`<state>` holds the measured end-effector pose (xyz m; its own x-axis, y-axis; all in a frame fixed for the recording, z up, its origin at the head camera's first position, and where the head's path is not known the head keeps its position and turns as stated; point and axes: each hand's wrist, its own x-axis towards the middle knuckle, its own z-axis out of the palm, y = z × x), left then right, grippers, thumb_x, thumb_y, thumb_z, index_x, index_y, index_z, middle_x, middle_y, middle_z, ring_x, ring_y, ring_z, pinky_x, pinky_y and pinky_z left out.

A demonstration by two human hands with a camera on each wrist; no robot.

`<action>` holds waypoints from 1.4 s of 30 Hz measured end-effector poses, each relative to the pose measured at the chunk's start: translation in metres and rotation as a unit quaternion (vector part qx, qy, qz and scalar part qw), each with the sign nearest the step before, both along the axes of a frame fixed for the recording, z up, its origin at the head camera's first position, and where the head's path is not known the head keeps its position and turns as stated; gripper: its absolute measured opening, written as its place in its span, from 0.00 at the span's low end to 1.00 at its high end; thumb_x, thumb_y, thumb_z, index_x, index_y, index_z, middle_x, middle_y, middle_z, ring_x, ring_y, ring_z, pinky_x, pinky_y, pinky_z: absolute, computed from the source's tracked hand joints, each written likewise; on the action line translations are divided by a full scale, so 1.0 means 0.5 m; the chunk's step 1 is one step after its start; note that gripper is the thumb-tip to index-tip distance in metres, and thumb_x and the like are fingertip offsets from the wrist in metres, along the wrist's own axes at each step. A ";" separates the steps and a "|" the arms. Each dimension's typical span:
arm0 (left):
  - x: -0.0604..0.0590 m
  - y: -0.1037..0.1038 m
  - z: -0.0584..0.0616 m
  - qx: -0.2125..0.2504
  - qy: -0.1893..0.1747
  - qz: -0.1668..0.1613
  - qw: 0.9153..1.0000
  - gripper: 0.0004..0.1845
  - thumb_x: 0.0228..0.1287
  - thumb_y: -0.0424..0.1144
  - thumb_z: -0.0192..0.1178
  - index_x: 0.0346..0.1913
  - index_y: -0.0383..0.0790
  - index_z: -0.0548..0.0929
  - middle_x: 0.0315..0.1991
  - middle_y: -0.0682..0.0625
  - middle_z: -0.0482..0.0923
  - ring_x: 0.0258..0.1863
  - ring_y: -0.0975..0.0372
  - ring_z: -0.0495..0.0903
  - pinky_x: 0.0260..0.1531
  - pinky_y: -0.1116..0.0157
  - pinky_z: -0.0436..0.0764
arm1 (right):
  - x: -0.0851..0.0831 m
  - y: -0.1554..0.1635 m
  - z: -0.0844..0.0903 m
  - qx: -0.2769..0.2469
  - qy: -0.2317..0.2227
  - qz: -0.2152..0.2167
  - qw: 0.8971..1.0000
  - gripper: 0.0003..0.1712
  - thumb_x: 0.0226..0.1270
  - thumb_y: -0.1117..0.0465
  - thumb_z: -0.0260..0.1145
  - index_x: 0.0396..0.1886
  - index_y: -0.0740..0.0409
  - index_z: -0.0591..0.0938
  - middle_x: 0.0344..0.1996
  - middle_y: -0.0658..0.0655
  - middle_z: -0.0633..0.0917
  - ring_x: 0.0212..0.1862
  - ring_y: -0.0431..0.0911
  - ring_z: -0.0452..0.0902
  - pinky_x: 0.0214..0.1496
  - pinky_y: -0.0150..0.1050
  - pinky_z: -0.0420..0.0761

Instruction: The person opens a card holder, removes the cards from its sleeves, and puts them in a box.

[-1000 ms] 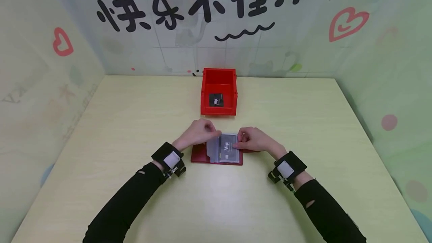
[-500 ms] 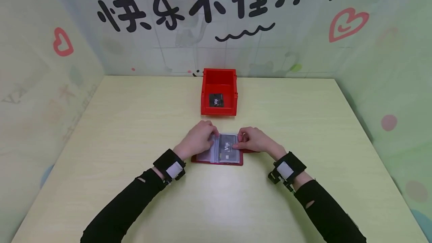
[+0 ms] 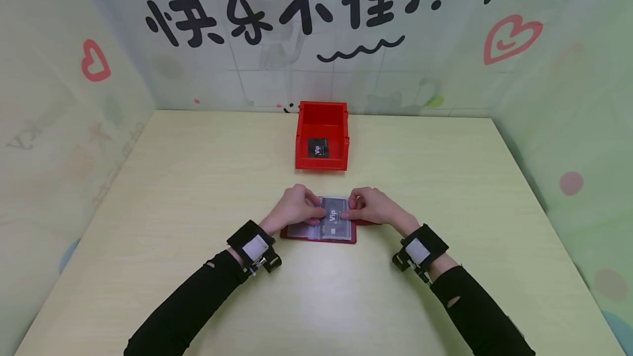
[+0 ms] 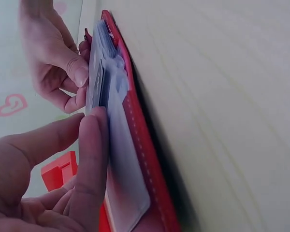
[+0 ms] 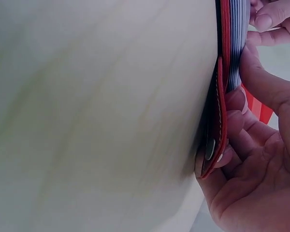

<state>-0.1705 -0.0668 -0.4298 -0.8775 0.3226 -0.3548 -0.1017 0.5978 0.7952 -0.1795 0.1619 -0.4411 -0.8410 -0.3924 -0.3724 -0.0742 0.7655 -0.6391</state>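
Note:
A red card holder (image 3: pixel 296 233) lies open on the table (image 3: pixel 198 180) in front of me, its clear sleeves (image 4: pixel 123 159) fanned out. A grey VIP card (image 3: pixel 334 216) shows in the top sleeve. My left hand (image 3: pixel 316 213) has thumb and forefinger tips together on that card's left edge (image 4: pixel 94 92). My right hand (image 3: pixel 352 214) pinches the holder's right side, thumb on the sleeves and fingers curled under the red flap (image 5: pixel 217 140). Both wrists wear black straps.
A red bin (image 3: pixel 322 166) stands just beyond the holder with a black VIP card (image 3: pixel 318 148) inside. Printed walls close off the table at the back and on both sides. Bare tabletop lies left, right and in front of my hands.
My left hand turned a raised clear sleeve over to the left and laid it flat, then moved right onto the grey card. The right hand kept its hold.

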 end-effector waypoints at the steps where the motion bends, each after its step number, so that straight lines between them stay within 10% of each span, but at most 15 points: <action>1: -0.001 -0.001 -0.001 0.007 -0.017 0.003 1.000 0.17 0.62 0.38 0.70 0.49 0.30 0.84 0.33 0.43 0.88 0.21 0.63 0.85 0.28 0.71 0.83 | 0.000 -0.001 0.000 0.000 0.000 -0.001 1.000 0.17 0.63 0.51 0.73 0.37 0.56 0.77 0.25 0.54 0.81 0.34 0.45 0.75 0.35 0.34 0.70; 17: -0.019 -0.006 -0.009 0.024 -0.113 0.013 0.993 0.11 0.68 0.38 0.65 0.43 0.31 0.86 0.23 0.46 0.84 0.18 0.64 0.85 0.23 0.72 0.82 | 0.000 -0.007 -0.007 0.013 0.013 -0.003 1.000 0.18 0.63 0.50 0.74 0.36 0.56 0.78 0.23 0.53 0.80 0.31 0.44 0.75 0.34 0.33 0.69; 42: -0.016 -0.002 -0.006 -0.002 -0.089 -0.011 0.996 0.09 0.70 0.37 0.62 0.37 0.32 0.84 0.21 0.48 0.81 0.16 0.65 0.82 0.21 0.72 0.81 | 0.002 -0.008 -0.002 0.021 -0.002 -0.019 1.000 0.17 0.63 0.50 0.73 0.37 0.56 0.78 0.26 0.54 0.83 0.32 0.45 0.76 0.33 0.33 0.70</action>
